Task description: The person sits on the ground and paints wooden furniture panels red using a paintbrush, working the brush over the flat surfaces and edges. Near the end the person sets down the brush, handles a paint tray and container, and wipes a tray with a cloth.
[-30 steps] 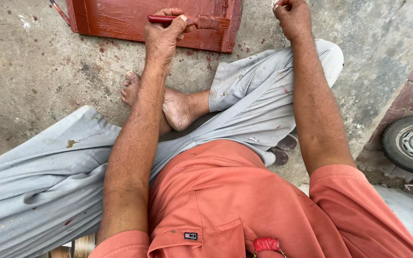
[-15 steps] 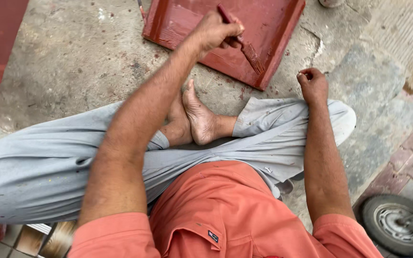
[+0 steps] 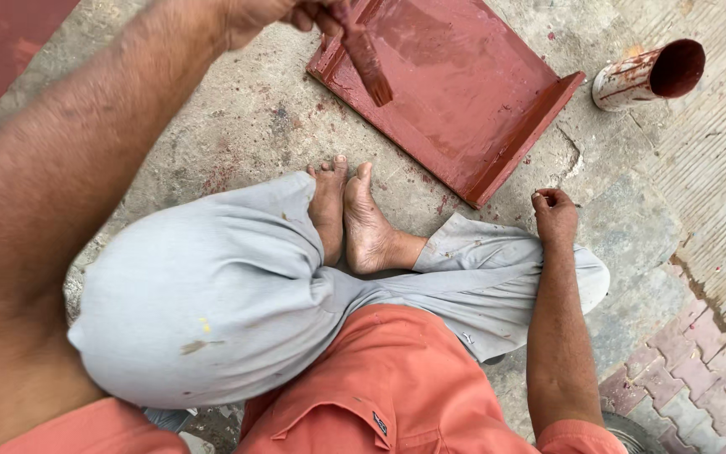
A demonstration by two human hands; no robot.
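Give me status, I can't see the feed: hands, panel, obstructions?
Left hand grips brush over red panel. Right hand fisted on knee, apart from panel. Paint can lies tipped beside panel. Nothing blocking.

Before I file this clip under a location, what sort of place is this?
Probably an outdoor yard or pavement used as a painting spot. The person sits on a bare concrete floor flecked with red paint, beside a red-painted panel, a paint-smeared can and brick paving.

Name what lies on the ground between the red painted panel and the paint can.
Nothing: between the red panel and the tipped paint can the head view shows only bare, paint-speckled concrete.
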